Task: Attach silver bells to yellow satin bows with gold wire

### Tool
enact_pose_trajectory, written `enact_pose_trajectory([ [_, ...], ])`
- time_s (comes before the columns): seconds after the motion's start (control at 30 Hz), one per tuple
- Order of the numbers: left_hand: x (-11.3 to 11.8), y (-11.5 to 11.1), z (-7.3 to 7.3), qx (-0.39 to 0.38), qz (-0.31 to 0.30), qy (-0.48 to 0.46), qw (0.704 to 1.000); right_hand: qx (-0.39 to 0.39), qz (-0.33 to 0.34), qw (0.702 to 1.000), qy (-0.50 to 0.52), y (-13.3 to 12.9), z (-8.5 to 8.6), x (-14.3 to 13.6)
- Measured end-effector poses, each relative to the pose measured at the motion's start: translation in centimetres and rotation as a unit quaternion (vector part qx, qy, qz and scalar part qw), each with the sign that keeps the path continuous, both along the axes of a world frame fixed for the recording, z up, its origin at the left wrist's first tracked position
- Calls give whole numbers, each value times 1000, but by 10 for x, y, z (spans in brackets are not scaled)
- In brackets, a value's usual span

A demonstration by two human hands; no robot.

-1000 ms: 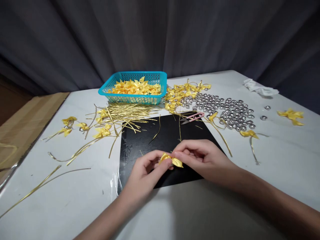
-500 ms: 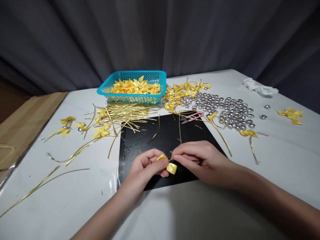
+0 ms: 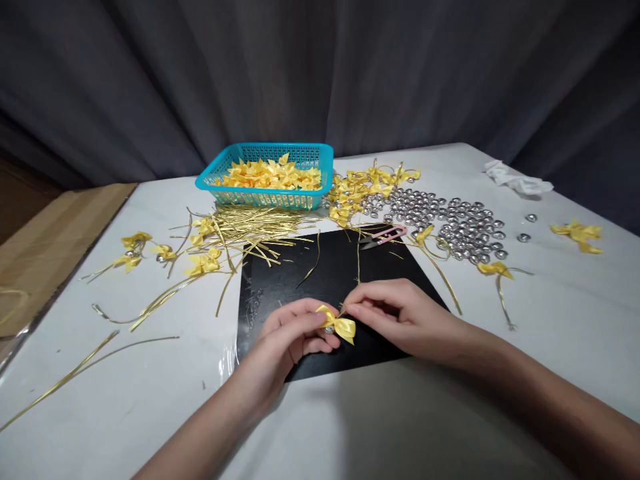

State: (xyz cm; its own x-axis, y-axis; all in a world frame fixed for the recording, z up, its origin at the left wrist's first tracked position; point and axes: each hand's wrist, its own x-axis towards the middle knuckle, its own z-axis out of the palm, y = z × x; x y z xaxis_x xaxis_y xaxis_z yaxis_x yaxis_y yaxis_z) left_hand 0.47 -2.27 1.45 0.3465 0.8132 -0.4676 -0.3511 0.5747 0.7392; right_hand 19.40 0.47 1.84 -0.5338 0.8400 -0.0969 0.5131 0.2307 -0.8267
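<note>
Between the thumb and fingers of my left hand (image 3: pixel 295 337) is a yellow satin ribbon bow (image 3: pixel 344 328). A small silver bell-like bead (image 3: pixel 329 329) shows at the bow's middle. My right hand (image 3: pixel 405 320) is closed in a pinch just right of the bow, on a thin gold cord (image 3: pixel 341 311) that rises from it; most of the cord is hidden by the fingers. Both hands are above a black mat (image 3: pixel 285 280). Pink-handled thread snips (image 3: pixel 384 237) lie at the mat's far edge.
A blue basket (image 3: pixel 265 199) of yellow bows stands at the back. Gold cords (image 3: pixel 255 227) lie before it. Silver beads (image 3: pixel 465 230) spread to the right, beside finished-looking bows (image 3: pixel 360 187). A white cloth (image 3: pixel 517 180) rests at the far right. More bows (image 3: pixel 203 262) lie left.
My left thumb has shifted back from the bow's middle, so the silver bead and more of the ribbon now show. My right hand keeps its pinch beside the bow, nearly in place.
</note>
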Motion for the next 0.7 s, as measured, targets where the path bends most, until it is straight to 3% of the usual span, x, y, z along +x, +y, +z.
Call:
enact_pose_trajectory([
  [0.17,0,1,1,-9,15,6,1000,-19,-26,999,21,1,-1,-1],
  [0.3,-3,6,0,13,40,58,997,106,-61,992,8,5,-6,2],
  [0.4,-7,12,-2,36,101,119,987,193,-59,979,-21,7,-11,6],
  [0.53,-13,17,-6,83,148,194,966,169,2,980,-104,3,-12,6],
  [0.7,-18,20,-10,162,133,339,917,127,42,970,-201,1,-11,1],
])
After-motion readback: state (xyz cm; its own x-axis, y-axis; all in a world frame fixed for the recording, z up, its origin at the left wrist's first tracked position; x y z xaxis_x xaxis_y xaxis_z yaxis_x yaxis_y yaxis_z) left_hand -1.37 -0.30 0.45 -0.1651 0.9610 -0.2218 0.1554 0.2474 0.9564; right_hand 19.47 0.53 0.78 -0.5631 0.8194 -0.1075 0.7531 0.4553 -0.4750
